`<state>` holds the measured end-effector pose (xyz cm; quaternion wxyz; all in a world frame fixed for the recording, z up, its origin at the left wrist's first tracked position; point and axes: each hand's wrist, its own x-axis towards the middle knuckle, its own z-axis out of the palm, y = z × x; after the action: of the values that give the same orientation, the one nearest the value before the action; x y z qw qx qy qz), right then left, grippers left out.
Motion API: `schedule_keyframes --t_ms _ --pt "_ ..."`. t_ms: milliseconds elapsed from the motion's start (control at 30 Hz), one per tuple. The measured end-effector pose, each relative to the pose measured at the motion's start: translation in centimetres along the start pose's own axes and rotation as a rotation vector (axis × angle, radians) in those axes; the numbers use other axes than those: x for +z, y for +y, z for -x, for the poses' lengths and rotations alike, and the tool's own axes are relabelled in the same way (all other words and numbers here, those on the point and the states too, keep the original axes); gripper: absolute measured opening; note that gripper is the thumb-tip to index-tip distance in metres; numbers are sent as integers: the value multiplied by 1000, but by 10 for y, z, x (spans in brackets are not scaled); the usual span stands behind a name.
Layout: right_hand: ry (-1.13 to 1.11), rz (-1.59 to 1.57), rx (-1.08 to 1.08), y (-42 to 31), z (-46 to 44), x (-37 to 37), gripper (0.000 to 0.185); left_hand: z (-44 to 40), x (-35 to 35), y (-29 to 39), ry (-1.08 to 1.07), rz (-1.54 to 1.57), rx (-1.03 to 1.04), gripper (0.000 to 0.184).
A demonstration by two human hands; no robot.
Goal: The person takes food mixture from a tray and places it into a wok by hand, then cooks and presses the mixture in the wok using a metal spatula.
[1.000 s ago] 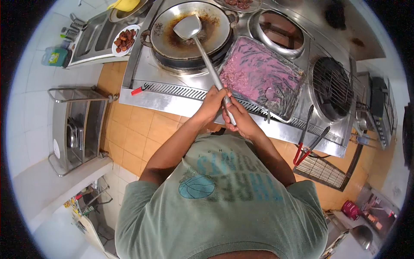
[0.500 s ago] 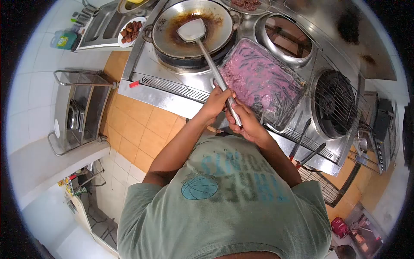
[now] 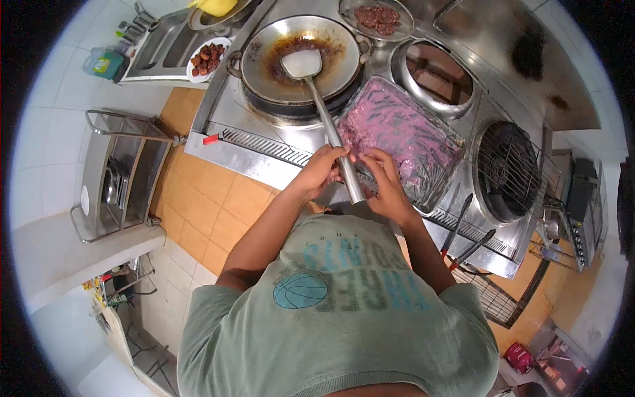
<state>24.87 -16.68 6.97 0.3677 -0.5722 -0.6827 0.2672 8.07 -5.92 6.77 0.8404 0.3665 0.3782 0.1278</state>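
A long metal wok spatula (image 3: pixel 329 123) slants down from the wok (image 3: pixel 301 33), its wide blade resting in the brown, oily residue inside. My left hand (image 3: pixel 323 171) is closed on the lower handle, with the thumb over it. My right hand (image 3: pixel 389 185) is beside the handle's end, its fingers loosened and apart; whether its thumb touches the handle I cannot tell. Just beyond my right hand lies a rectangular tray (image 3: pixel 456 140) smeared with pink, wet paste.
Behind the tray is a round steel burner ring (image 3: pixel 399 66); a strainer of browned meat (image 3: pixel 378 21) sits at the back. A plate of browned pieces (image 3: pixel 207 61) stands left. Tongs (image 3: pixel 458 226) lie by the right edge, near a grill rack (image 3: pixel 512 162).
My right hand has loosened from the handle and its fingers have spread. My left hand stays on the handle. The spatula's blade has shifted slightly in the wok as the view moved.
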Motion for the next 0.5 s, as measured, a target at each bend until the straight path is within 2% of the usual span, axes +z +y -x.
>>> schedule_keyframes --t_ms 33,67,167,200,233,367,400,467,500 --pt "13 67 -64 -12 -4 -5 59 0 2 -3 91 46 24 23" --pt "30 136 -126 -22 -9 -9 61 3 -1 -4 85 83 19 23" --pt "-35 16 -414 -36 -32 -3 40 -1 -14 -12 32 223 12 19" --pt "-49 -35 -512 -39 -40 2 34 9 -14 -3 3 116 -3 21" --pt "-1 -51 -587 -42 -48 7 16 17 -9 5 9 173 -34 23" --pt "-11 -211 -648 -45 -57 34 14 16 -40 -1 150 163 -35 29" --pt "-9 -210 -636 -48 -57 38 15 22 -52 -3 162 -80 184 27" --pt "-23 -216 -611 -55 -57 45 17 17 -69 -15 429 -817 831 40" --pt "-6 -226 -610 -62 -59 50 16 31 -63 2 357 -879 856 52"
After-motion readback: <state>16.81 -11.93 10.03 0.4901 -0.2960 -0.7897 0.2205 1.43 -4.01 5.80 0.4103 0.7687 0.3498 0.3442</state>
